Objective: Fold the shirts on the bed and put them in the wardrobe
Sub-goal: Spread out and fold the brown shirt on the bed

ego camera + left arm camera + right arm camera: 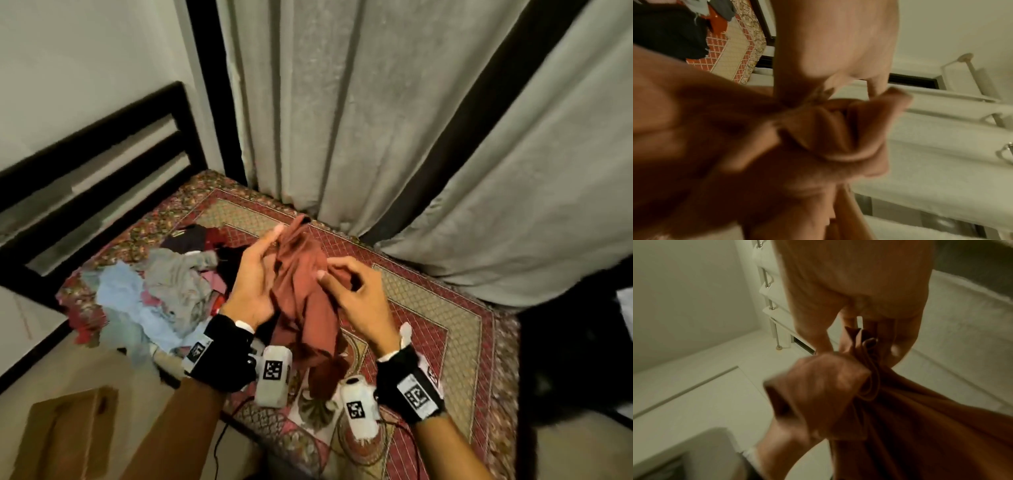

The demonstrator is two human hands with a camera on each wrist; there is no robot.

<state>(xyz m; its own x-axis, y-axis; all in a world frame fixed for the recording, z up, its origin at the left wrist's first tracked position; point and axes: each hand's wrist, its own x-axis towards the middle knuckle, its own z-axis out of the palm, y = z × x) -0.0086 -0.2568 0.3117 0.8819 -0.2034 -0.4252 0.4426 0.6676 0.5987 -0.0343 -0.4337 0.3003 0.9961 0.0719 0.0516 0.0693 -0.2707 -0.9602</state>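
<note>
**Rust shirt held up over the bed**

A heap of clothes (154,294) lies left on the patterned bedspread (428,308). The left hand (255,277) and right hand (356,301) pinch the rust shirt (301,301), bunched, above it. Curtains (376,120) hang behind. No legible writing.

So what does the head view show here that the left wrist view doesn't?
Only the head view shows the pile of unfolded clothes left of the hands, the black headboard, the cardboard box and both wrist cameras. Only the left wrist view shows the curtain rod and the bunched fabric close up. Both show the rust-coloured shirt held between the left hand and right hand, the patterned bedspread and the grey curtains.
</note>
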